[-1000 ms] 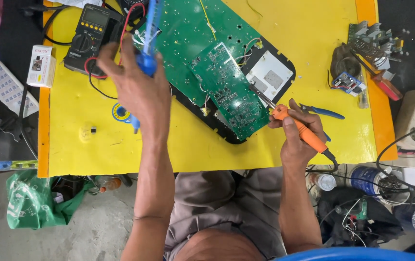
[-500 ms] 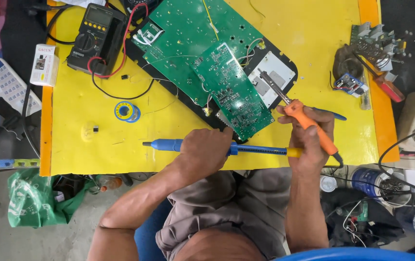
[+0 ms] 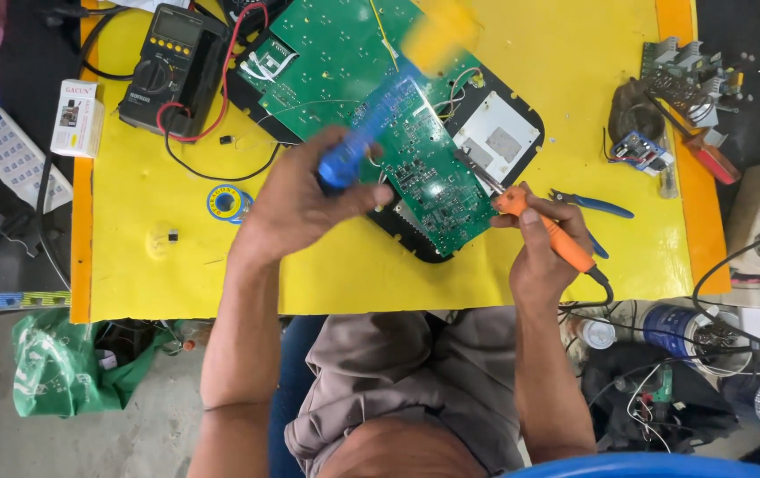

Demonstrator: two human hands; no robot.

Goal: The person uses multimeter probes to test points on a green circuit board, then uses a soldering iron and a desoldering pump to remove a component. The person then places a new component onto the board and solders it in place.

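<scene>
Yellow-covered bench [image 3: 176,283] with orange edge strips, grey floor below, seen from above. A large green circuit board [image 3: 335,62] lies at the top, partly cut off by the frame edge; a smaller green board [image 3: 424,177] rests tilted over a black housing [image 3: 415,243], most of which is hidden. The left hand [image 3: 296,208] is closed around the blue body of a desoldering pump [image 3: 371,124], held above the smaller board; its yellow far end is blurred and hard to make out. The right hand [image 3: 543,243] grips an orange-handled soldering iron [image 3: 539,221], tip touching the smaller board's right edge. Blue-handled pliers [image 3: 597,205] lie just beyond that hand, partly hidden by it. A black multimeter [image 3: 172,62] and a solder spool [image 3: 225,203] sit to the left.
</scene>
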